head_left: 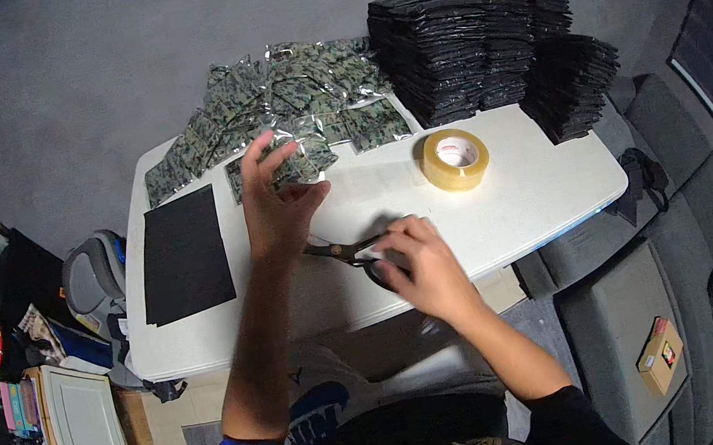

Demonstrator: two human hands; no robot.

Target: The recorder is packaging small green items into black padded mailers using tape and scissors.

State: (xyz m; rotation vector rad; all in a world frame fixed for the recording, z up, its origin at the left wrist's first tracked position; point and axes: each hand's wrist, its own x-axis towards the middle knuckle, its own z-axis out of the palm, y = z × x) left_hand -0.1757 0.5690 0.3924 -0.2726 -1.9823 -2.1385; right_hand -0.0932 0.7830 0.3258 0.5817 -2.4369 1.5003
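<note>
My left hand (276, 198) is raised over the white table (542, 190), with index and middle fingers stretched apart and thumb out toward the right. Behind it are clear packets of green camouflage fabric (293, 81). Black-handled scissors (338, 251) lie beneath and between my hands. My right hand (423, 273) is at the scissors' handles with bent, blurred fingers; I cannot tell whether it grips them. A roll of clear packing tape (455, 157) lies to the right, and black sheets (181, 253) lie at the left.
Tall stacks of black plastic packages (458, 42) stand at the back right. A grey sofa (675, 243) runs along the right, holding a cardboard box (659, 360). A grey chair (90, 279) and a white cabinet (85, 442) are at the left.
</note>
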